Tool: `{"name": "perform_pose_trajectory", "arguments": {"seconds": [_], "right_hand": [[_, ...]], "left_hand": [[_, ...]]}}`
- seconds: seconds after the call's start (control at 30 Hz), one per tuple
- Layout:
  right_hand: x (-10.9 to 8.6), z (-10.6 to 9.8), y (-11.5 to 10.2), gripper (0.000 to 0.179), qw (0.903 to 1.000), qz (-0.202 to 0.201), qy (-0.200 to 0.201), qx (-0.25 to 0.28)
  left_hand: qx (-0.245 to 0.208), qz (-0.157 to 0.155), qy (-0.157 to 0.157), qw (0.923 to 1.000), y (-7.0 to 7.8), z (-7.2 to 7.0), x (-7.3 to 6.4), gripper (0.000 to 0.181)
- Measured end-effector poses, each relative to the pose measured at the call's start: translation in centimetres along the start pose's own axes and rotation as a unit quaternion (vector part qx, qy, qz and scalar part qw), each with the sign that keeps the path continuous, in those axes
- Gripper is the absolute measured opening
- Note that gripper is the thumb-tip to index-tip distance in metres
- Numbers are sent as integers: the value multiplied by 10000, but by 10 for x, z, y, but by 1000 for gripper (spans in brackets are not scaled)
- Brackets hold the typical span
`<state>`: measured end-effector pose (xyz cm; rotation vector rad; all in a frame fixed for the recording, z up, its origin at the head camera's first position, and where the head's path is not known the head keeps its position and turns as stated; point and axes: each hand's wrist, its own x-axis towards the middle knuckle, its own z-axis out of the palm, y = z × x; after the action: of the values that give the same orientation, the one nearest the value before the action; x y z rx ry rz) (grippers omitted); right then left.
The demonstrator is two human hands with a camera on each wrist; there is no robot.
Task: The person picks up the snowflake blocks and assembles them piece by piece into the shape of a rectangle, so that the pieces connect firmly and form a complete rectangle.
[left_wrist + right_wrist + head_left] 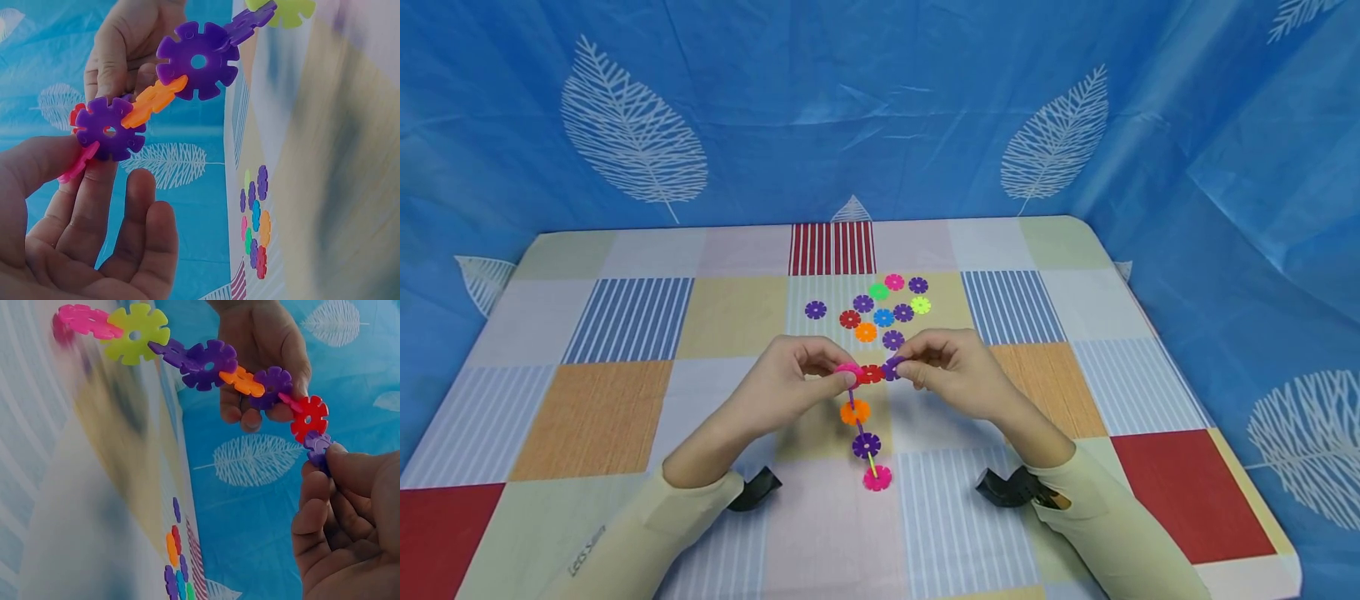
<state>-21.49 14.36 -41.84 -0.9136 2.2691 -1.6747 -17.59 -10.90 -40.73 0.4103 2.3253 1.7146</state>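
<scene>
Slotted plastic snowflake discs are linked edge to edge in a chain between and below the two hands. My left hand (790, 383) pinches a pink disc (81, 164) between thumb and finger. At the chain's upper end, my right hand (958, 375) pinches a purple disc (317, 447), joined to a red disc (309, 419) beside the pink one. From the left hand the chain runs down toward the person through an orange disc (854, 412), purple discs (210, 366) and a yellow-green disc (136, 334). A pink disc (877, 477) forms its lower end.
Beyond the hands, several loose discs lie on the patchwork tablecloth (737, 317), among them a blue disc (883, 317), a green disc (878, 292) and an orange disc (866, 332). One purple disc (816, 310) lies apart at the left. A blue leaf-print curtain (895, 108) hangs behind the table.
</scene>
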Motion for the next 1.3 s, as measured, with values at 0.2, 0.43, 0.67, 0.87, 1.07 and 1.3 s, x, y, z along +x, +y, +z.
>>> {"name": "perform_pose_trajectory", "arguments": {"seconds": [0.2, 0.43, 0.67, 0.87, 1.07, 1.3], "right_hand": [[-1, 3, -5, 9, 9997, -152, 22, 176], [-1, 8, -24, 9, 9964, -804, 54, 256], [-1, 10, -1, 10, 9923, -1178, 155, 352], [-1, 10, 3, 3, 9861, -1588, 204, 439], [-1, 9, 1, 3, 9840, -1723, 138, 431], [-4, 4, -3, 2, 9830, -1818, 18, 250]], "left_hand": [[-31, 171, 42, 9998, 0, 0, -1, 6], [-248, 306, 99, 9992, 2, -2, -3, 6], [-247, 258, 127, 9993, 2, -2, -5, 8], [-435, 239, 88, 9987, 1, -1, -5, 9], [-536, 267, 76, 9982, 1, 1, -7, 8], [-534, 273, -5, 9982, 2, 4, -8, 8]]}}
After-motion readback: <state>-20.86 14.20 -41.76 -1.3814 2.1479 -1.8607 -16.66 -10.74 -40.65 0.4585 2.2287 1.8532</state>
